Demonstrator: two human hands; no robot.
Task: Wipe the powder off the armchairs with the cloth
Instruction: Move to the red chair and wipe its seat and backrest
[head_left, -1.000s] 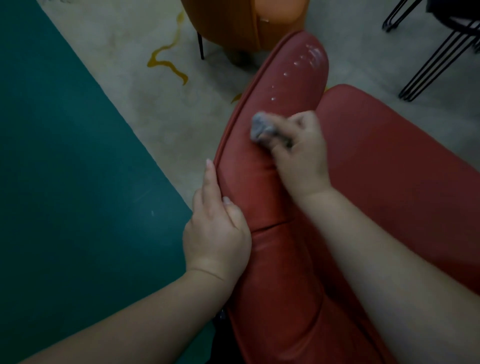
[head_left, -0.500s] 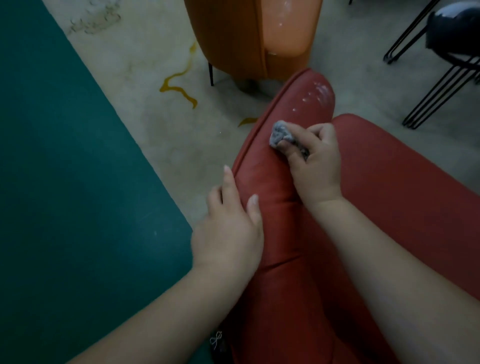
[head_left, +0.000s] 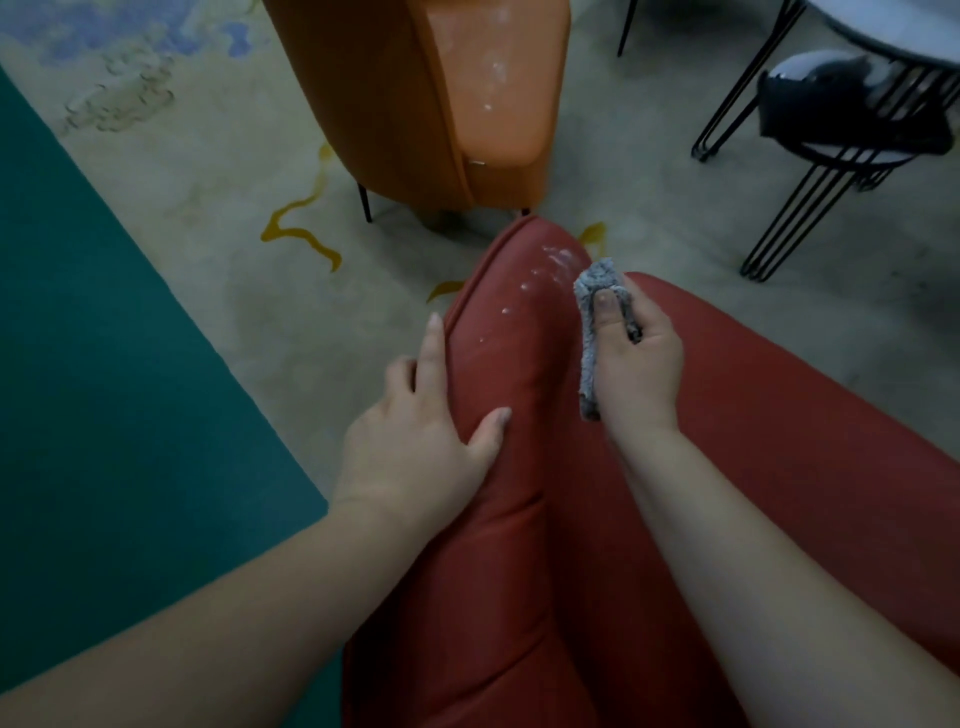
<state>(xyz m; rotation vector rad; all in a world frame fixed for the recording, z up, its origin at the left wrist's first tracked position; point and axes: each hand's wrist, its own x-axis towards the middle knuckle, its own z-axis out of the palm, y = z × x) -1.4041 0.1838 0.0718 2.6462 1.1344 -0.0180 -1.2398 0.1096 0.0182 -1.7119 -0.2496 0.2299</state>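
Right hand (head_left: 641, 358) pinches a grey cloth (head_left: 592, 317) beside powder (head_left: 553, 262) on the red armchair (head_left: 519, 519) arm; left hand (head_left: 415, 441) rests flat, fingers spread. A sweep outward could scatter powder onto the carpet (head_left: 208, 182) (orange chair (head_left: 467, 88) also dusted).

Orange armchair (head_left: 415, 93) cropped at top

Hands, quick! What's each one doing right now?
Left hand: open, fingers straight, resting on the red armchair arm.
Right hand: closed, gripping the grey cloth, thumb on top.
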